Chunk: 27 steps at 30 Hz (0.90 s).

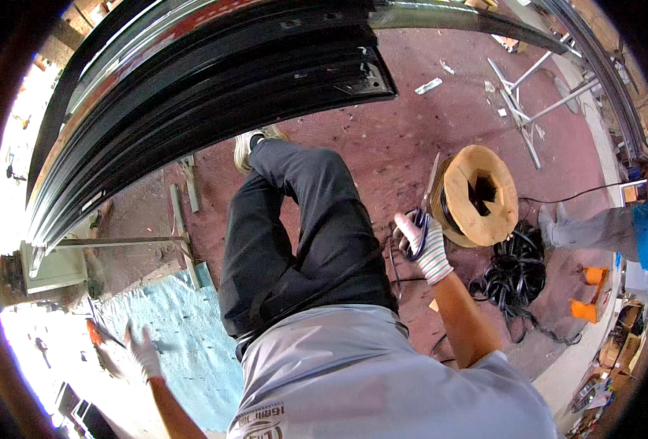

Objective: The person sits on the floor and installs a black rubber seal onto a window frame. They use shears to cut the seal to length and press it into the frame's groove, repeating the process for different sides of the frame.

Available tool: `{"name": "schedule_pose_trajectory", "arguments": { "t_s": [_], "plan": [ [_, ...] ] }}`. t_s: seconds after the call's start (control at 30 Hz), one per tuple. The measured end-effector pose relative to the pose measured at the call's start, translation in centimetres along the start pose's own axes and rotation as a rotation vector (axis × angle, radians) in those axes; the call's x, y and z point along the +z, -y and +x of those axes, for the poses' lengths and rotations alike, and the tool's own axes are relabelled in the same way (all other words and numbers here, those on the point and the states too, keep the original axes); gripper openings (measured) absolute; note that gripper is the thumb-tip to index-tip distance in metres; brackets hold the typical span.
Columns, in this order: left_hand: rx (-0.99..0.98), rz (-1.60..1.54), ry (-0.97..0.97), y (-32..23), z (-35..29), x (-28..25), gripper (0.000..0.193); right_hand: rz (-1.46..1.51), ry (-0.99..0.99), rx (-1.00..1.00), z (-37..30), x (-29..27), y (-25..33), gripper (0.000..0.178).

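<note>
My right hand (428,245), in a white striped glove, has its fingers through the dark loop handles of a pair of scissors (432,181). The blades point away from me, beside a large cardboard-coloured spool (496,192). Black strip is wound between the spool's flanges. Lower left, my left hand (144,355) is gloved and holds nothing, its fingers apart over a light blue sheet (199,344). Just beyond those fingers is an orange-handled tool (93,333), partly lost in glare, so I cannot tell its kind.
Long black profiles (265,95) reach across the upper left, above the reddish floor. A tangle of black strip (518,272) lies beside the spool. Another person's legs (591,233) come in from the right. A metal stand (518,110) stands far right, with orange pieces (584,311) nearer me.
</note>
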<state>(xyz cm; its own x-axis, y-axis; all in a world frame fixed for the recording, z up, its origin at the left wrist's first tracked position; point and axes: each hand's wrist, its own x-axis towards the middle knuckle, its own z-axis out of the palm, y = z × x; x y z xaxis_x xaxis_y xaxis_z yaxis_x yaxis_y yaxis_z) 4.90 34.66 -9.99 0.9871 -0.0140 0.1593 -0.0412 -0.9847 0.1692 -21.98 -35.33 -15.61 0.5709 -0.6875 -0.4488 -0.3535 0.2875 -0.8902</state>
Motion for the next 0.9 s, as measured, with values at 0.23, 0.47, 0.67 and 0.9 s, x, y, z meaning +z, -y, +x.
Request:
{"name": "schedule_pose_trajectory", "arguments": {
  "t_s": [0.23,0.47,0.67,0.9],
  "plan": [
    [1.049,-0.467,0.157,-40.3,-1.0,-2.8,0.043,-0.016,0.040,-0.105,-2.6,0.6,-1.3,0.030],
    [1.555,-0.736,-0.329,-53.8,1.9,-15.4,0.039,0.092,0.095,-0.200,-6.4,1.7,7.0,0.023],
    [1.664,-0.451,-0.279,-62.0,8.4,-20.2,0.037,-0.020,0.136,-0.372,-7.7,2.9,12.3,0.021],
    [1.814,-0.613,0.031,-62.2,9.5,-20.5,0.027,-0.066,0.211,-0.448,-8.2,3.6,12.8,0.015]
  ]
}}
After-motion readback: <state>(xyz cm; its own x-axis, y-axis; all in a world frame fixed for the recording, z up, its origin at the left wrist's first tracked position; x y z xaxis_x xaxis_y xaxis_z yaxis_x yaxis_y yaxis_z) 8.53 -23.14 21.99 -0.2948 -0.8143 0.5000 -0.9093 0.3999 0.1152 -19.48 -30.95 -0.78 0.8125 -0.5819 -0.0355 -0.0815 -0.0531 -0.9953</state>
